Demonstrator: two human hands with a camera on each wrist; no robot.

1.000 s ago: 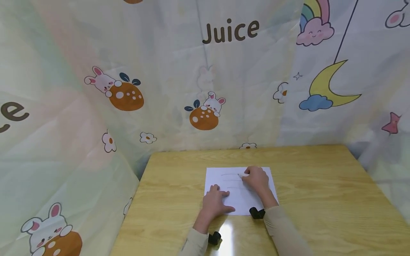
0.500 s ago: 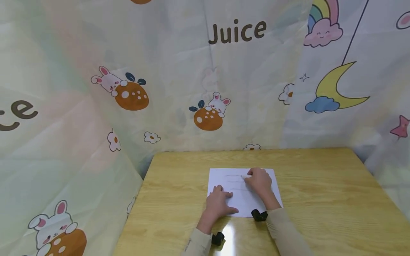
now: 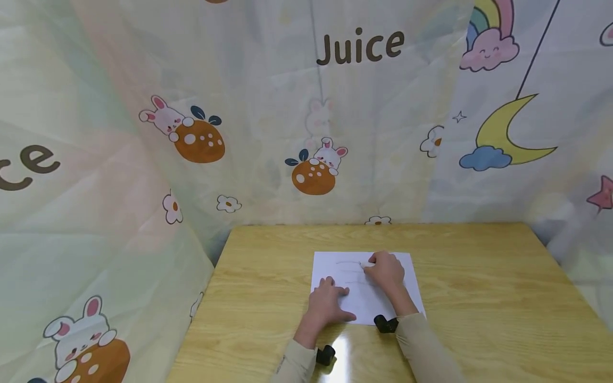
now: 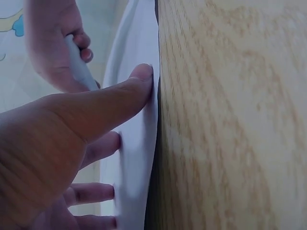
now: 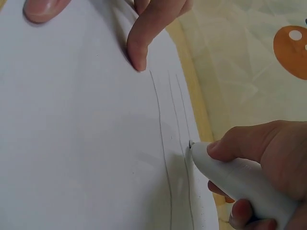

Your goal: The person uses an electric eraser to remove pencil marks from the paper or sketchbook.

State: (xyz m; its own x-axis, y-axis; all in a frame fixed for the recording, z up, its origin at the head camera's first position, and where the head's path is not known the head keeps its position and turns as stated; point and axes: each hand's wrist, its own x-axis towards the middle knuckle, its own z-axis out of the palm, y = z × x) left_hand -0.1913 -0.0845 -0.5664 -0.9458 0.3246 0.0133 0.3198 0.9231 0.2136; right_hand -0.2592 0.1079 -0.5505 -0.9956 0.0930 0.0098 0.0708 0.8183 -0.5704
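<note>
A white sheet of paper (image 3: 325, 266) lies on the wooden table, with several thin, roughly parallel grey lines across its far part. My right hand (image 3: 387, 271) pinches a thick white pen-shaped tool (image 5: 240, 179) between thumb and fingers. The tool's small dark tip touches the paper at the end of the line nearest the far edge. On the left half of the sheet, my left hand (image 3: 328, 303) rests with fingers spread; its thumb (image 4: 120, 98) presses near the paper's front edge. My palm hides part of the tool in the head view.
The wooden table (image 3: 258, 308) reaches around the sheet on every side. A printed fabric curtain (image 3: 258, 106) hangs behind and to the left. A black wrist device (image 3: 386, 323) sits by the right cuff, another (image 3: 326, 355) by the left.
The head view has shifted a little, so the sheet and both hands sit slightly further right in the picture. The tool's tip stays at almost the same place on the paper; the left hand stays put.
</note>
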